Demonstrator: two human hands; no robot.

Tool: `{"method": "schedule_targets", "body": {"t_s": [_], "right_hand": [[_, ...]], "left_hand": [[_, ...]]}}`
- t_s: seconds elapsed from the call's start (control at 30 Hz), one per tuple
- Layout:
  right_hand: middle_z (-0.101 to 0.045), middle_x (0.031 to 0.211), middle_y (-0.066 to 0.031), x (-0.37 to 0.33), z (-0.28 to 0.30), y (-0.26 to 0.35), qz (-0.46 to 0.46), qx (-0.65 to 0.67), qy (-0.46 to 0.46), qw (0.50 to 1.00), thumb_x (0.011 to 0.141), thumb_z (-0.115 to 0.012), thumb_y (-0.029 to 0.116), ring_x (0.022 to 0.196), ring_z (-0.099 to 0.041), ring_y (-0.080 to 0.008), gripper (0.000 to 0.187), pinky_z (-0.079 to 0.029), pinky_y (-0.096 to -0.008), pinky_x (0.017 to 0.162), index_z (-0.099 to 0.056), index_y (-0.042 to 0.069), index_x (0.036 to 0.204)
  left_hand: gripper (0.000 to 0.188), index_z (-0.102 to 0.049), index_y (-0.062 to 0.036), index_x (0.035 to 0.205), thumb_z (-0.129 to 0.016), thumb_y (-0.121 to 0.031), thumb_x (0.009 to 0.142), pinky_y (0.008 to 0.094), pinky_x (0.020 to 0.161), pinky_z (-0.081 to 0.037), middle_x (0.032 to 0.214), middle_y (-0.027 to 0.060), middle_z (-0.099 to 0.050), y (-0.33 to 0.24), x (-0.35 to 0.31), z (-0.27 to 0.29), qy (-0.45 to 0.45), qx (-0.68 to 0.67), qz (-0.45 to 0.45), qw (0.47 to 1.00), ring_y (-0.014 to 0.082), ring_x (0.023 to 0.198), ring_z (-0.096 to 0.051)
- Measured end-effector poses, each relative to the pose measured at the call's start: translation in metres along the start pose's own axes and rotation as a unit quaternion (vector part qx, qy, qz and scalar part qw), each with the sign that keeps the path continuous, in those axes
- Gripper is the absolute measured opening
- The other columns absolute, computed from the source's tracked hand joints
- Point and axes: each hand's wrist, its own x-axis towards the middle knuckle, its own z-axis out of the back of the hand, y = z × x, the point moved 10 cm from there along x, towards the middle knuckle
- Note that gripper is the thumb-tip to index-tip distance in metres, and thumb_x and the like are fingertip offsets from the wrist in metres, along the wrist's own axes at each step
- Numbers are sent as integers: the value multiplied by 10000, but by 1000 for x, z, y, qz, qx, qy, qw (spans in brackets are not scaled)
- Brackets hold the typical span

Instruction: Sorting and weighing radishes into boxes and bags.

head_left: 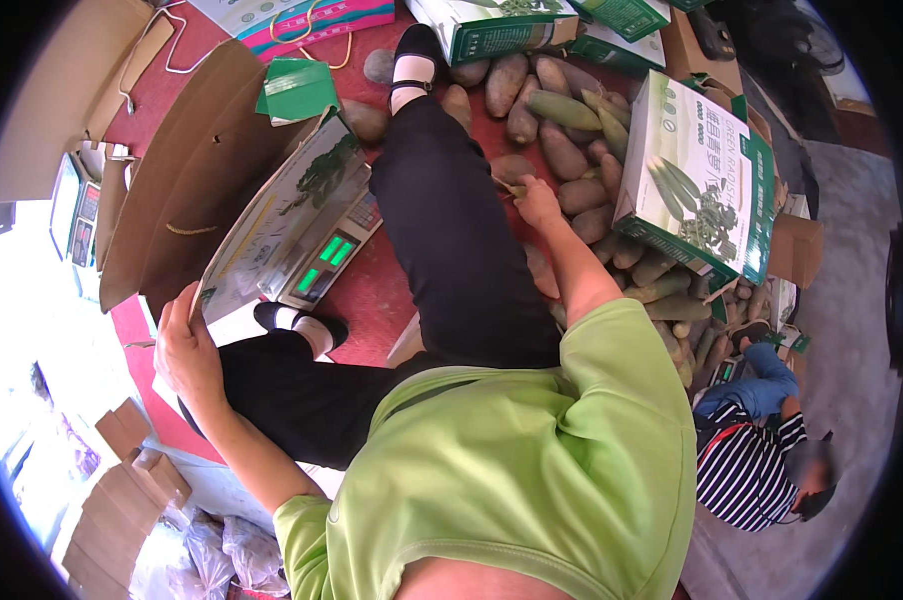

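Observation:
My left hand [189, 350] is closed on the near edge of a printed cardboard box [272, 222], which stands open with tall brown flaps. The box is on a digital scale [317, 272] with a lit green display, between my legs. Among the radishes to the right, my right hand [540, 203] is closed, its fingertips around a thin tan piece whose kind I cannot make out. A dirt-covered radish [513, 167] lies right beside those fingertips. The inside of the box is mostly hidden by its flaps.
A heap of green and brownish radishes [562, 150] spreads over the red floor covering [367, 320]. A white and green radish box [694, 175] leans on the heap. More boxes [507, 28] stand ahead. Another person [757, 460] in a striped top crouches at the right.

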Motion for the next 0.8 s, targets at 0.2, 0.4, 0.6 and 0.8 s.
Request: {"method": "schedule_targets", "body": {"t_s": [0.2,0.4,0.6,0.8], "right_hand": [[-503,1235,-107,5,-9,37,54,-154,40,986,789,-720,230,1185,-489,-289,391,-475,-432,924,-573,189,1149],[-590,1122,-74,10,-13,35,75,-164,1,984,813,-688,260,1117,-530,-273,188,-488,-434,847,-646,185,980],[-665,878,-134,24,-24,-41,-49,142,-40,988,878,-596,254,887,-612,-312,165,-486,-400,781,-634,100,922],[-661,834,-61,14,0,-77,-19,477,-110,872,927,-519,222,734,-564,-189,153,-477,-322,675,-595,91,904]], "left_hand": [[276,-670,-158,1056,-553,-32,840,376,704,-500,942,57,-660,-1,2,3,-7,-12,6,1000,277,858,-647],[285,-671,-146,1044,-555,-12,821,383,722,-506,952,65,-660,-1,2,7,-10,-10,17,1000,285,877,-645],[240,-667,-162,1046,-577,-66,845,383,737,-493,925,58,-642,0,3,6,9,-32,25,999,275,906,-625],[252,-665,-172,1046,-576,-68,834,391,739,-497,938,43,-638,3,2,4,14,-20,25,999,266,927,-618]]}}
